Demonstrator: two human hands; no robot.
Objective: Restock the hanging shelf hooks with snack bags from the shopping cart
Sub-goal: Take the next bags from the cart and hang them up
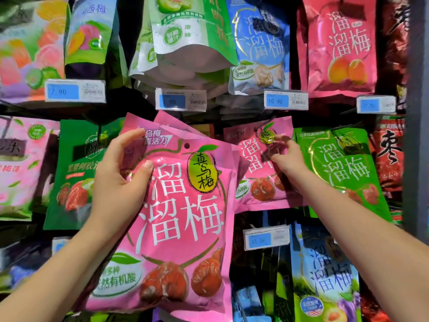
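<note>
The left hand (123, 175) grips fanned pink bags (185, 219) while the right hand (286, 156) pinches the hung bag (257, 182) near its top; best to steady it there and feed single bags on.

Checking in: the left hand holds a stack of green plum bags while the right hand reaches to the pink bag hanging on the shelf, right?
No. The head view shows the plum bags in the left hand are pink, not green. The rest stands: they are a stack, and the right hand reaches to the hanging pink bag.
</note>
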